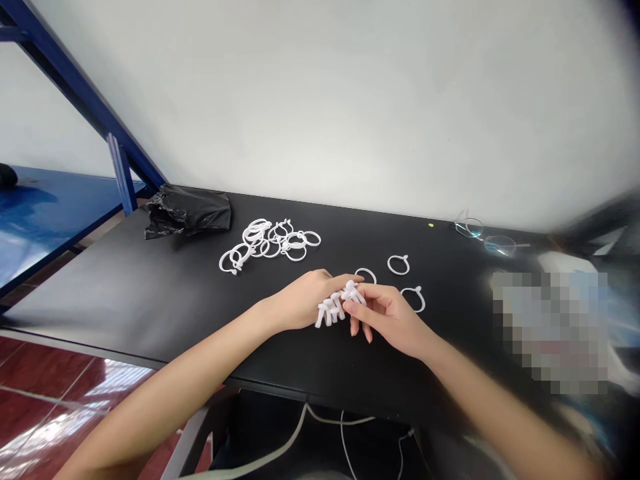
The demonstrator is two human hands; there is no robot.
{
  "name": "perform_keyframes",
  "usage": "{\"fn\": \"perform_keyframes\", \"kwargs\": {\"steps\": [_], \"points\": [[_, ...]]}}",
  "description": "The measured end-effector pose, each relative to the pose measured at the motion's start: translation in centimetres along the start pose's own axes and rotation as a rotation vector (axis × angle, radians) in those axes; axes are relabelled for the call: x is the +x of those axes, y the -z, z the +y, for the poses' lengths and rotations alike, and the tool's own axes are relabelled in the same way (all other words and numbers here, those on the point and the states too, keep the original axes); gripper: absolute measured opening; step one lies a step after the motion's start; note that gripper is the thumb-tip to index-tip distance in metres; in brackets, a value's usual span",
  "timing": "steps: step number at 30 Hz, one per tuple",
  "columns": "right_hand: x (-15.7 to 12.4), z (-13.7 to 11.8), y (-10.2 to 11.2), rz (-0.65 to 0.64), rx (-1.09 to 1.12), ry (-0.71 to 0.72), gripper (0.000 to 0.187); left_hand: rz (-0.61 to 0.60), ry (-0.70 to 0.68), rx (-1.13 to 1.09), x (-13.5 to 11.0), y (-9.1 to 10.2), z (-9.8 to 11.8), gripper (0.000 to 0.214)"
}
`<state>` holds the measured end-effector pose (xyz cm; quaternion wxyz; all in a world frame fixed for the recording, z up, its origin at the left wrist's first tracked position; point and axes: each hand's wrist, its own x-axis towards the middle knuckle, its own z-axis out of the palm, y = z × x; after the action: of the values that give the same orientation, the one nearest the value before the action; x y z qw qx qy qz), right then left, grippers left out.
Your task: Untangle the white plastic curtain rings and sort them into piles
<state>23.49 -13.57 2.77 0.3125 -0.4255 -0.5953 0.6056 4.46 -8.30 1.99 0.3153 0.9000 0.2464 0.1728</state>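
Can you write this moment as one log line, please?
left hand: holds white pieces | right hand: pinches at same white pieces | black table: loose white rings, black bag

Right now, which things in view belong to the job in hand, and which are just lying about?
In use:
bunched white rings, held between left hand and right hand
pile of white rings and loose rings, probably

Apparently lying about:
black plastic bag
eyeglasses
yellow speck

White pieces [328, 313] — bunched, seemingly overlapping; white rings [257, 230] — heaped.
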Motion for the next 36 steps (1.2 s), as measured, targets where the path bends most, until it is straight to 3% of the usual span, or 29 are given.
{"fn": "perform_keyframes", "kwargs": {"steps": [3,6,10,15,22,26,29,32,34,36], "points": [[-0.1,0.0,0.1,0.034,-0.057,0.036,0.031,-0.013,-0.002,0.061,0.0,0.0,0.1,0.029],[0.0,-0.2,0.4,-0.02,-0.03,0.036,0.036,-0.039,0.01,0.022,-0.1,0.0,0.2,0.024],[-0.1,-0.4,0.4,-0.092,0.012,0.011,0.043,-0.037,0.006,-0.117,0.0,0.1,0.2,0.033],[-0.6,-0.2,-0.7,0.03,0.052,0.134,0.044,0.023,0.033,-0.253,0.1,-0.1,0.3,0.055],[-1.5,0.3,-1.6,0.068,0.017,0.297,0.04,0.111,0.075,-0.476,-0.1,-0.7,1.2,0.047],[-1.5,0.9,-1.7,0.093,0.052,0.261,0.04,0.11,0.103,-0.569,-0.2,-0.7,1.3,0.048],[-1.1,0.7,-1.1,0.191,0.173,0.227,0.041,0.089,0.177,-0.59,-0.1,-0.8,1.2,0.053],[0.2,0.1,0.5,0.383,0.317,0.261,0.042,0.077,0.197,-0.569,0.0,-0.9,1.1,0.055],[1.7,-0.1,1.7,0.49,0.297,0.247,0.04,0.075,0.188,-0.563,0.1,-0.9,1.1,0.051],[3.8,-0.1,2.8,0.494,0.176,0.176,0.04,0.08,0.185,-0.57,0.1,-0.9,1.1,0.048]]}}
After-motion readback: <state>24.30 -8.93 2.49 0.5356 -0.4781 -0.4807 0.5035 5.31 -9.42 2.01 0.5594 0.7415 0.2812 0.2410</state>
